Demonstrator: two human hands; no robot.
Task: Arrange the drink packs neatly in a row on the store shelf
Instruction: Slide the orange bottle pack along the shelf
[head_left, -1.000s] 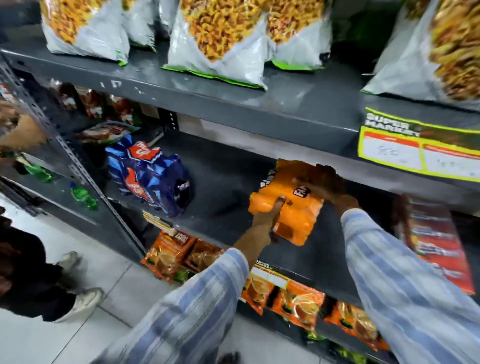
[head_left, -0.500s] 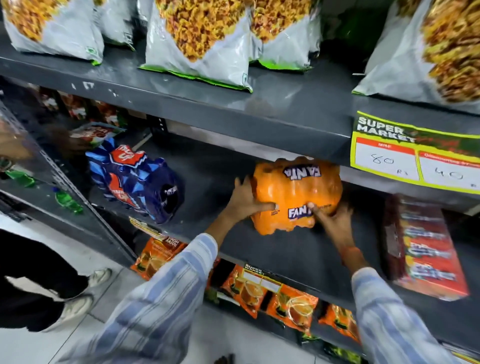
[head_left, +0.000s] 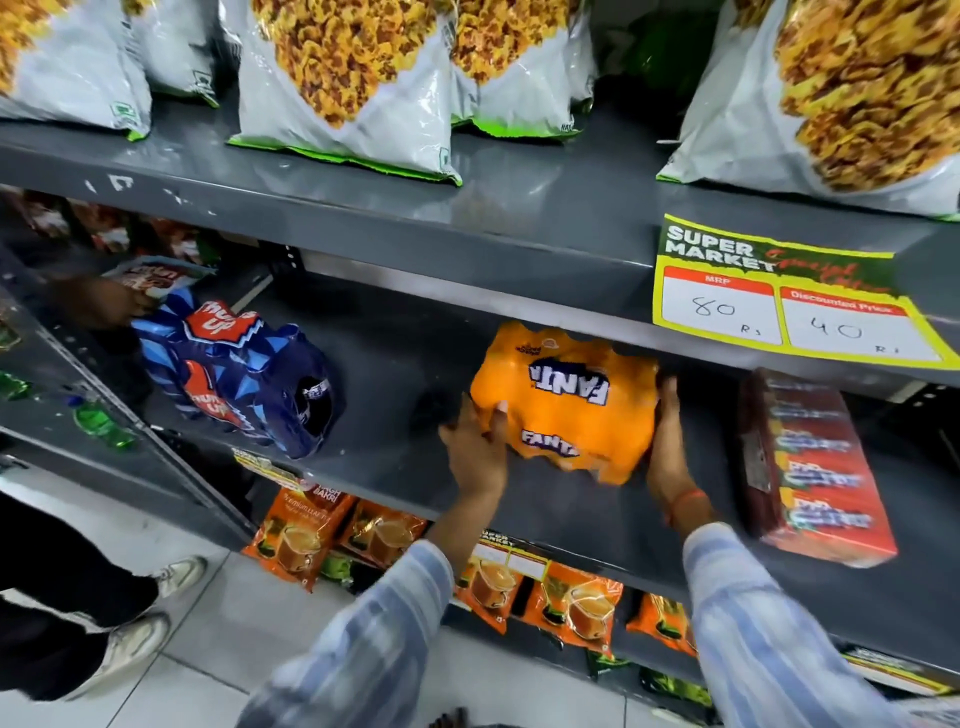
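Observation:
An orange Fanta drink pack (head_left: 566, 400) rests on the grey middle shelf (head_left: 405, 364), under the shelf above. My left hand (head_left: 475, 449) grips its left side with the thumb on its front. My right hand (head_left: 667, 452) presses flat against its right side. A blue Thums Up drink pack (head_left: 234, 374) lies tilted on the same shelf to the left, apart from the orange one. A red drink pack (head_left: 810, 467) lies to the right, close to my right hand.
Large snack bags (head_left: 343, 78) fill the top shelf. A yellow price label (head_left: 789, 306) hangs on that shelf's edge. Orange tea packets (head_left: 301, 535) sit on the lower shelf. Another person's hand (head_left: 104, 306) reaches in at far left; their shoes (head_left: 135, 639) stand on the floor.
The orange pack has gone from held in the air and turned sideways to sitting on the shelf further back. My right hand shifted from its top to its right side.

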